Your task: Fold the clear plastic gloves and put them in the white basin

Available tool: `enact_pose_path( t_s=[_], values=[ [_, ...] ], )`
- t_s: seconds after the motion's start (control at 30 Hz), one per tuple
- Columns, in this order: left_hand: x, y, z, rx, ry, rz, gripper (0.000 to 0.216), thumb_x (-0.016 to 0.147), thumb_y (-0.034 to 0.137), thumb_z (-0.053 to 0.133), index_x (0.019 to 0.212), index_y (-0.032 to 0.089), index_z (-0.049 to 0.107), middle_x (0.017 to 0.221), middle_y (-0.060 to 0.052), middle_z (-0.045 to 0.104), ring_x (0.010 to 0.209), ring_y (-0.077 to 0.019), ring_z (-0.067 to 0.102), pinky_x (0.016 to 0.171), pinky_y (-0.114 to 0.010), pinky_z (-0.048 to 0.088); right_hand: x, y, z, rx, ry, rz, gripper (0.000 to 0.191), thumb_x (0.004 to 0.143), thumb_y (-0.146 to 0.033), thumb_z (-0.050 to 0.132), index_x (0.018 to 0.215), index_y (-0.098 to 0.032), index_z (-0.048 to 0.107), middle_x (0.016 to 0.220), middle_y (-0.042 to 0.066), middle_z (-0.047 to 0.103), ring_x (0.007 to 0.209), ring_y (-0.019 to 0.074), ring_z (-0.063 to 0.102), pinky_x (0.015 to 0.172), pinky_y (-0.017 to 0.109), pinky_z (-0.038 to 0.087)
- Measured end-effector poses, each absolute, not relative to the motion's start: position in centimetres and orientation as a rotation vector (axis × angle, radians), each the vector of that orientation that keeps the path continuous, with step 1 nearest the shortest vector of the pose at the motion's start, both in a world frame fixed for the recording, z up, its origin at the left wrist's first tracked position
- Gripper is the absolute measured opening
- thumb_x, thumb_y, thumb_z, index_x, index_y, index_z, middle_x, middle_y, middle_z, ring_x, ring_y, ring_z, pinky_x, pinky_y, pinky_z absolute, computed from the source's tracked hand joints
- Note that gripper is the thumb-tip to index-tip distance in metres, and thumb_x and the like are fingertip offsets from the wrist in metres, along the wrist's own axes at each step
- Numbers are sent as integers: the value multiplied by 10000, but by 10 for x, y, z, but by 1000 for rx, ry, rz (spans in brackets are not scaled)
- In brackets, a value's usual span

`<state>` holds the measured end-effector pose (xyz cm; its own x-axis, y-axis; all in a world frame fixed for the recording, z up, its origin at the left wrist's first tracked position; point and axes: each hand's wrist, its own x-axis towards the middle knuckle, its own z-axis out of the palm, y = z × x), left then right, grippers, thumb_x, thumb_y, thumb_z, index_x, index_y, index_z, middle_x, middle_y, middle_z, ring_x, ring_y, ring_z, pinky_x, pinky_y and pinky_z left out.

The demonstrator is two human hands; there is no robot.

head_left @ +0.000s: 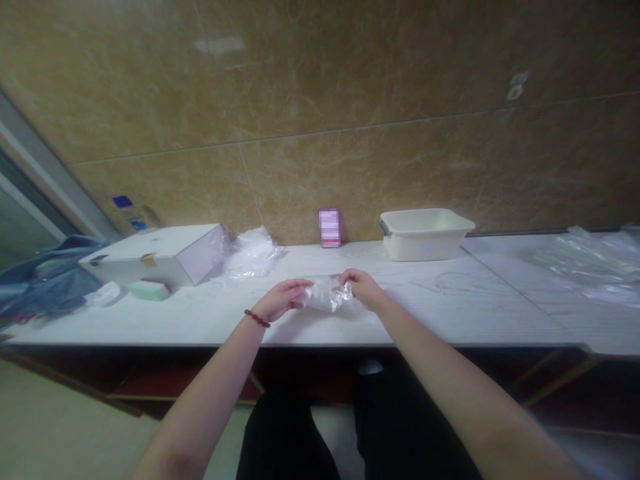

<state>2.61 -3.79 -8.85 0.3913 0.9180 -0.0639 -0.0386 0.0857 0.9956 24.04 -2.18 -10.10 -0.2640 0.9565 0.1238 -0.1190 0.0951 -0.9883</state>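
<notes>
A clear, crinkled plastic bag (pixel 327 295) is stretched between my two hands, just above the front half of the white table. My left hand (pixel 283 299), with a dark red bead bracelet at the wrist, grips the bag's left end between thumb and fingers. At the opposite end, the fingers of my right hand (pixel 363 287) pinch the plastic. Whether anything lies inside the bag I cannot make out.
Against the wall stand a phone (pixel 329 228) and a cream plastic tub (pixel 425 235). To the left are a white box (pixel 160 250), a pale green block (pixel 149 289) and a heap of clear plastic (pixel 253 253). More plastic bags (pixel 595 260) lie far right on the white table (pixel 450 310).
</notes>
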Motion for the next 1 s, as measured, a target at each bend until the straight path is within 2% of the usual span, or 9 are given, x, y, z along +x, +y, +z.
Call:
enact_pose_path(
  t_s=[0.1,0.17,0.37,0.57,0.77,1.0],
  values=[
    [26,-40,-83,1310,864,856,386,618,199,628,991,163,536,913,-73,566,751,-143,538,658,-293,443,239,-26,-96,-871,-1291,1396,249,563,-252,592,765,-204,454,670,-36,527,527,76,486,459,207,403],
    [25,-42,-80,1336,852,870,433,600,180,641,1015,170,517,946,-76,558,784,-155,539,688,-320,446,237,-27,-95,-859,-1246,1393,302,567,-273,599,804,-221,420,721,-38,521,541,70,490,465,209,417],
    [19,-45,-70,1399,831,926,487,614,166,626,1075,166,469,913,-74,564,777,-155,545,713,-344,443,237,-22,-100,-828,-1207,1374,243,565,-269,606,700,-185,422,794,-30,493,654,73,503,587,268,473],
    [17,-49,-61,1469,836,967,500,617,162,621,1089,169,456,965,-85,544,808,-168,539,710,-344,446,237,-20,-102,-868,-1273,1429,153,611,-276,586,706,-166,538,813,15,528,756,111,510,652,285,477],
    [19,-52,-57,1524,829,968,518,601,155,631,1089,175,459,1058,-93,496,796,-156,535,705,-332,451,234,-23,-103,-876,-1419,1485,211,621,-301,592,787,-170,599,896,40,560,812,127,510,692,283,459],
    [20,-51,-58,1601,863,923,566,596,161,636,1120,174,422,959,-65,541,729,-118,534,710,-330,440,235,-24,-105,-910,-1653,1272,294,593,-367,602,781,-140,603,814,35,580,735,128,515,679,289,429]
  ],
)
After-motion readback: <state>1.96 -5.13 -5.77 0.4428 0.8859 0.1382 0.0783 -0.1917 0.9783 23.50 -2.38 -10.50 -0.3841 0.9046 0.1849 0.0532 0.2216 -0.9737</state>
